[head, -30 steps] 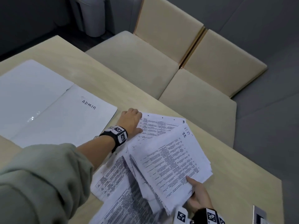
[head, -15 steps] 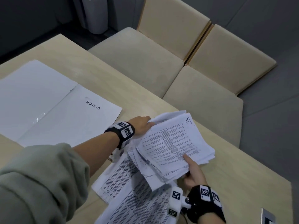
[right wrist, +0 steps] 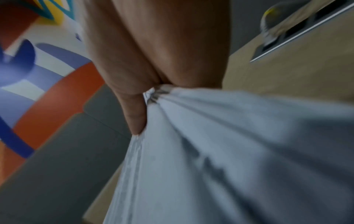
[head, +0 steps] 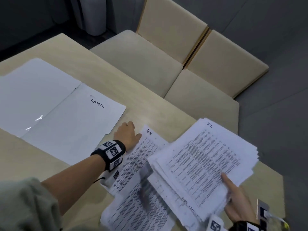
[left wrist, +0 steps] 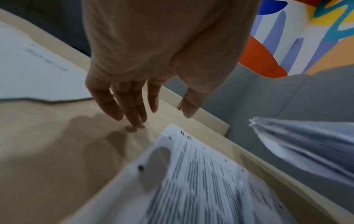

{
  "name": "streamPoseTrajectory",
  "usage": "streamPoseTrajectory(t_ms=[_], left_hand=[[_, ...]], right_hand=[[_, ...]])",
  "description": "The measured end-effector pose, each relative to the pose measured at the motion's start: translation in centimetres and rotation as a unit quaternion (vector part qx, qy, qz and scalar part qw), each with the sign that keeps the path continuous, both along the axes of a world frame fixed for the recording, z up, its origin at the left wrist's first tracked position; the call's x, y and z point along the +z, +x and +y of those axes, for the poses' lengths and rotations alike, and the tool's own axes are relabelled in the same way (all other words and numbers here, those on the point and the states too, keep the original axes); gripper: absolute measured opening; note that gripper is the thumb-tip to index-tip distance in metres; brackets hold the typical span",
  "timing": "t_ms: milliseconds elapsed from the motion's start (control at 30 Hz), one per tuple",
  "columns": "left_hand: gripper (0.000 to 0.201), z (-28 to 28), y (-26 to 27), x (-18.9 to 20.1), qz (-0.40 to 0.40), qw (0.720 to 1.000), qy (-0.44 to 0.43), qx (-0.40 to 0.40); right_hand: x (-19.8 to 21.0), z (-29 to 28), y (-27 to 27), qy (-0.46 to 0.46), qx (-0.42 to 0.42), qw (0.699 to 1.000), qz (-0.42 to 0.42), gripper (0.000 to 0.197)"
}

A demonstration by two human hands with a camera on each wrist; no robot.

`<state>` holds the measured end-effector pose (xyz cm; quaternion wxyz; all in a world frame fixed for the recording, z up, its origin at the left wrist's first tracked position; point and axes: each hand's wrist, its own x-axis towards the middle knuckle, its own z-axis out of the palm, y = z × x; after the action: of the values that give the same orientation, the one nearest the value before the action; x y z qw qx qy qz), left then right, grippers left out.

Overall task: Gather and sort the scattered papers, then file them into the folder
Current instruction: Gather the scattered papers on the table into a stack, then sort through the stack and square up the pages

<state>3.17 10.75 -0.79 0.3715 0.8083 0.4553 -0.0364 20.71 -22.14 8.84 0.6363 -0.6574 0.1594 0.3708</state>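
Note:
A white folder (head: 55, 104) lies open on the left of the table, with "ADMIN" handwritten on its right leaf. My right hand (head: 236, 202) grips a thick stack of printed papers (head: 205, 160), thumb on top, lifted above the table; the top sheet is marked "IT". In the right wrist view the thumb (right wrist: 134, 109) pinches the stack (right wrist: 229, 159). My left hand (head: 127, 135) rests on the table with straight fingers (left wrist: 132, 109), just left of a sheet marked "HR" (head: 141, 155). More printed sheets (head: 133, 210) lie spread near the front edge.
The table (head: 103, 77) is light wood. Two beige upholstered seats (head: 150, 64) stand beyond its far edge. A metal socket panel with a cable (head: 263, 212) sits in the table at the right. A grey bin (head: 93, 14) stands on the floor behind.
My right hand has lifted the stack and carried it to the right. My left hand has let go of the papers and moved left onto the bare table, uncovering the "HR" sheet.

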Motion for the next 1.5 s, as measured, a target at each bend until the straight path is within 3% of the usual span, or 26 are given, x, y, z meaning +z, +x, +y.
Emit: streamPoseTrajectory(t_ms=[67,133,233,367,533,600,700,766,833,900,966,1000,1066,1166,1300,1366,1499], left_hand=[[0.055,-1.7,-1.3,-0.8,0.018,1.000,0.005,-0.016],[0.060,-3.5,-2.4,-1.1,0.011,0.999,0.017,-0.042],[0.070,-6.0,-3.7,-0.9,0.012,0.997,0.025,-0.071],[0.077,-8.3,-4.6,-1.0,0.007,0.993,0.004,-0.116],[0.067,-8.6,-4.9,-0.4,0.024,0.982,-0.133,-0.131],[0.070,-8.4,-5.2,-0.5,0.016,0.982,-0.154,-0.106],[0.083,-8.3,-5.8,-0.5,-0.001,0.982,-0.179,-0.057],[0.087,-7.8,-5.9,0.2,-0.067,0.969,-0.237,-0.032],[0.091,-6.6,-5.8,1.9,-0.145,0.948,-0.281,-0.038],[0.075,-5.4,-5.2,4.4,-0.220,0.925,-0.302,-0.068],[0.061,-4.4,-4.3,8.6,-0.277,0.906,-0.304,-0.099],[0.060,-4.0,-3.9,10.9,-0.303,0.895,-0.305,-0.114],[0.060,-3.1,-3.3,14.4,-0.340,0.878,-0.306,-0.142],[0.053,-2.0,-3.3,18.6,-0.388,0.848,-0.306,-0.189],[0.052,0.2,-4.1,21.0,-0.418,0.836,-0.299,-0.194],[0.053,1.4,-4.6,20.6,-0.421,0.844,-0.288,-0.167],[0.063,1.9,-5.5,18.9,-0.423,0.858,-0.263,-0.124]], right_hand=[[-1.9,-2.3,-2.1,-0.049,0.007,0.998,0.042,0.081],[-4.5,-4.1,-4.1,-0.093,-0.014,0.993,0.077,0.073],[-6.9,-4.1,-7.3,-0.098,-0.015,0.991,0.089,0.080],[-7.7,-1.4,-10.4,-0.061,-0.042,0.997,0.020,0.027],[-8.2,1.7,-11.5,-0.010,-0.023,1.000,0.013,0.024],[-8.2,2.3,-11.6,-0.036,-0.012,0.999,-0.012,0.021],[-9.1,2.1,-11.3,-0.166,0.010,0.981,-0.101,0.016],[-9.1,1.8,-11.2,-0.222,0.021,0.968,-0.116,0.036],[-8.5,1.9,-11.1,-0.208,0.010,0.974,-0.087,0.069],[-7.3,2.7,-10.5,-0.106,-0.033,0.993,-0.035,0.084],[-5.9,3.9,-9.3,-0.005,-0.038,0.999,0.022,0.114],[-5.3,4.7,-8.3,0.036,-0.032,0.998,0.038,0.130],[-3.4,6.2,-6.8,0.108,-0.015,0.992,0.065,0.137],[-0.7,8.6,-5.9,0.213,0.051,0.972,0.082,0.133],[2.7,11.4,-5.9,0.336,0.130,0.932,0.044,0.092],[3.5,12.3,-5.9,0.332,0.118,0.936,-0.010,0.078],[4.2,13.3,-6.1,0.227,0.041,0.955,-0.189,0.054]])
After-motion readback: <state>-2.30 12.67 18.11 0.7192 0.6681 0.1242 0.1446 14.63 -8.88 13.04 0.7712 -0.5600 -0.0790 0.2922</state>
